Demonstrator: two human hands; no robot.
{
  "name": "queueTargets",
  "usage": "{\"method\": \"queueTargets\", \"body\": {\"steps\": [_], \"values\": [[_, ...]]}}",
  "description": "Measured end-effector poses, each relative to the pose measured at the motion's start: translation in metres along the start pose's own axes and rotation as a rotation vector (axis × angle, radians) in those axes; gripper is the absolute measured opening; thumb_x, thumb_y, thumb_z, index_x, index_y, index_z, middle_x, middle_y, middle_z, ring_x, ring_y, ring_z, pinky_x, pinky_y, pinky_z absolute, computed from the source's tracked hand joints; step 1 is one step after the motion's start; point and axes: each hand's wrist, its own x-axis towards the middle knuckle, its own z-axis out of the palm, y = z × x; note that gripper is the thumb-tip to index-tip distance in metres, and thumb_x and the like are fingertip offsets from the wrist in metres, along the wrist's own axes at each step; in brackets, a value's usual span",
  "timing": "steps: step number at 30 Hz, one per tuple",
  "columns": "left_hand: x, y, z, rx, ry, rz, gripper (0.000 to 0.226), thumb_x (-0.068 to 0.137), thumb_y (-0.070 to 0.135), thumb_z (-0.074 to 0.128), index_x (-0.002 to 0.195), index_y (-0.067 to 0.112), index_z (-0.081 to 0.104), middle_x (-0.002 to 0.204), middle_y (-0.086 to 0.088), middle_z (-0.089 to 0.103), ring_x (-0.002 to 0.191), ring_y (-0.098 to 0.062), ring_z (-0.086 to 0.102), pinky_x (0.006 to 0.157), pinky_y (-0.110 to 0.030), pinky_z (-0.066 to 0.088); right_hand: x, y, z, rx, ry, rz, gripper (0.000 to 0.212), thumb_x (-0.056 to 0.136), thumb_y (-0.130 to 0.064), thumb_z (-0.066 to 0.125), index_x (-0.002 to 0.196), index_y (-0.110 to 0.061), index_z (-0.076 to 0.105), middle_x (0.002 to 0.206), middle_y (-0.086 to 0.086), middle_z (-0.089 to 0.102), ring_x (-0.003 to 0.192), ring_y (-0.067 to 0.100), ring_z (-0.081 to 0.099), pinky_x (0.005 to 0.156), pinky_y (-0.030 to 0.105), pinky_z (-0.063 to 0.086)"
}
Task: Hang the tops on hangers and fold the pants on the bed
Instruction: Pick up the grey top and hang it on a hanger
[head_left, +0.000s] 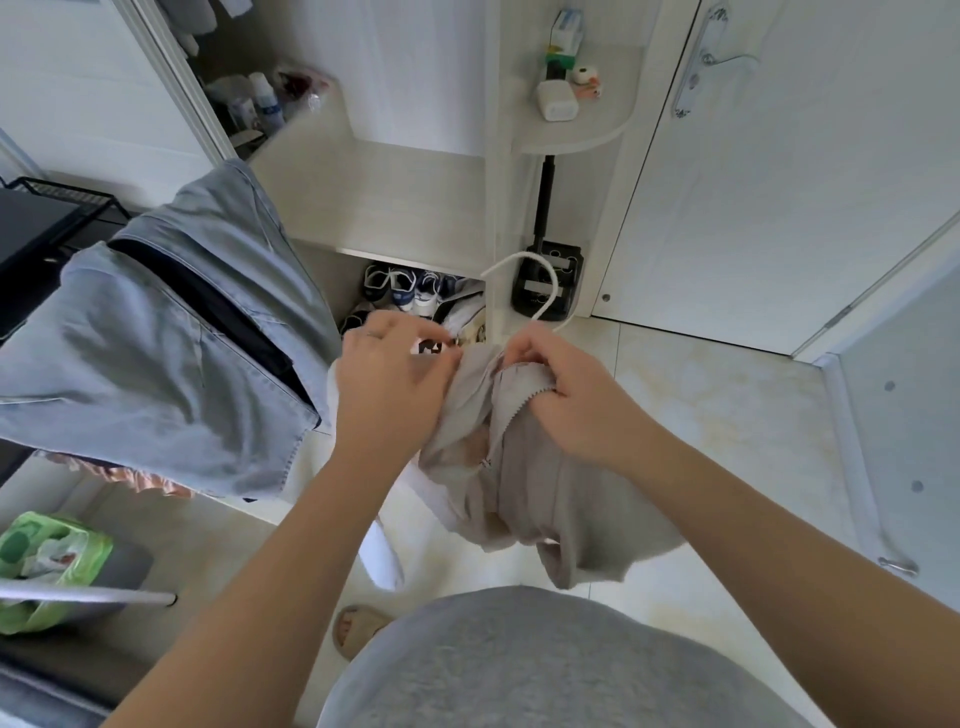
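Far left of the top (524, 483), low down, a green pack (49, 551) lies on a surface, out of the work. Nearer the top, on its left and higher, denim (171, 338) hangs in broad folds; whether it is a top or pants I cannot tell. It is probably kept there so it stays clear of the hands.

The left hand (395, 374) is at the top's left collar edge with fingers curled into the cloth. It is blurred, but it appears to be pinching the fabric, likely to pull that side over the hanger's shoulder. Behind the top, shoes (405, 291) sit in a low shelf.

The beige zip top itself is held in the air before the person's body, above the tiled floor, with its zip open and its hem drooping. The hanger (543, 283) is inside it; only the white hook shows, rising from the collar. The right hand (566, 395) clenches the top's right zip edge at the collar, seemingly steadying the garment and hanger together. Right of the top stands a white door (753, 182).
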Motion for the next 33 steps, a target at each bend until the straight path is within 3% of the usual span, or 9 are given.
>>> {"method": "queueTargets", "body": {"steps": [2,5,8,11,15,22,27,29,33], "values": [[-0.008,-0.001,0.003,-0.121,0.085,-0.073,0.018,0.093,0.040,0.060,0.099,0.024,0.067,0.106,0.006,0.061,0.100,-0.015,0.057,0.085,-0.036,0.049,0.000,-0.002,-0.004,0.102,0.019,0.028,0.021,0.088,0.006,0.051,0.095,-0.014,0.048,0.088,0.007,0.056,0.068,0.016,0.044,0.062,0.028,0.037],[-0.019,0.002,0.015,-0.382,-0.217,-0.243,0.020,0.090,0.050,0.064,0.102,0.034,0.060,0.097,0.021,0.066,0.084,0.004,0.062,0.068,-0.012,0.047,0.000,-0.006,-0.006,0.432,0.017,0.128,0.026,0.078,0.001,0.057,0.093,-0.012,0.041,0.093,0.013,0.051,0.080,0.019,0.046,0.073,0.035,0.040],[-0.025,-0.004,0.036,-0.471,-0.349,-0.374,0.029,0.082,0.036,0.076,0.102,0.025,0.057,0.084,0.016,0.067,0.068,0.006,0.062,0.056,-0.014,0.049,-0.001,-0.007,0.001,0.541,0.056,0.177,0.033,0.084,-0.001,0.070,0.102,-0.008,0.044,0.085,0.011,0.052,0.079,0.022,0.050,0.077,0.035,0.042],[-0.020,-0.003,0.047,-0.454,-0.211,-0.415,0.011,0.087,0.008,0.061,0.087,0.019,0.061,0.071,0.011,0.062,0.065,-0.011,0.059,0.056,-0.022,0.048,0.004,-0.004,0.005,0.366,0.177,0.184,0.021,0.094,-0.013,0.066,0.105,-0.002,0.051,0.068,0.007,0.050,0.063,0.011,0.048,0.062,0.020,0.041],[0.001,0.001,0.038,-0.492,0.012,-0.294,0.038,0.083,-0.006,0.054,0.082,0.032,0.063,0.073,0.018,0.065,0.069,-0.001,0.057,0.062,-0.021,0.045,0.011,0.000,-0.004,-0.025,0.140,0.133,0.012,0.100,-0.025,0.058,0.100,-0.015,0.064,0.060,-0.003,0.051,0.050,0.002,0.043,0.051,0.013,0.036],[0.036,0.005,0.018,-0.384,0.176,-0.330,0.028,0.085,0.000,0.042,0.098,0.014,0.062,0.078,0.015,0.060,0.071,0.001,0.052,0.066,-0.025,0.040,0.012,-0.003,-0.015,-0.329,0.056,0.162,0.010,0.100,-0.025,0.053,0.092,-0.019,0.054,0.076,0.001,0.068,0.068,0.022,0.065,0.070,0.039,0.056],[0.046,-0.005,0.013,-0.205,0.086,-0.349,0.023,0.088,0.006,0.041,0.103,0.012,0.057,0.079,0.009,0.057,0.070,-0.004,0.050,0.061,-0.028,0.039,0.012,-0.011,-0.013,-0.427,0.047,0.111,0.010,0.096,-0.021,0.054,0.088,-0.015,0.056,0.081,0.007,0.068,0.074,0.024,0.063,0.068,0.037,0.053],[0.045,-0.007,0.014,-0.159,0.004,-0.311,0.022,0.088,0.005,0.042,0.102,0.012,0.057,0.077,0.009,0.056,0.065,-0.003,0.049,0.053,-0.017,0.037,0.012,-0.015,-0.012,-0.361,0.076,0.070,0.012,0.096,-0.020,0.056,0.085,-0.015,0.055,0.078,0.007,0.068,0.068,0.024,0.063,0.065,0.037,0.053],[0.038,-0.004,0.008,-0.298,0.081,-0.210,0.026,0.079,0.001,0.041,0.095,0.010,0.059,0.071,0.010,0.055,0.057,0.004,0.048,0.049,-0.011,0.035,0.016,-0.008,-0.011,-0.408,-0.062,0.183,0.011,0.096,-0.015,0.056,0.086,-0.012,0.057,0.084,0.011,0.068,0.070,0.027,0.065,0.071,0.040,0.056]]}}
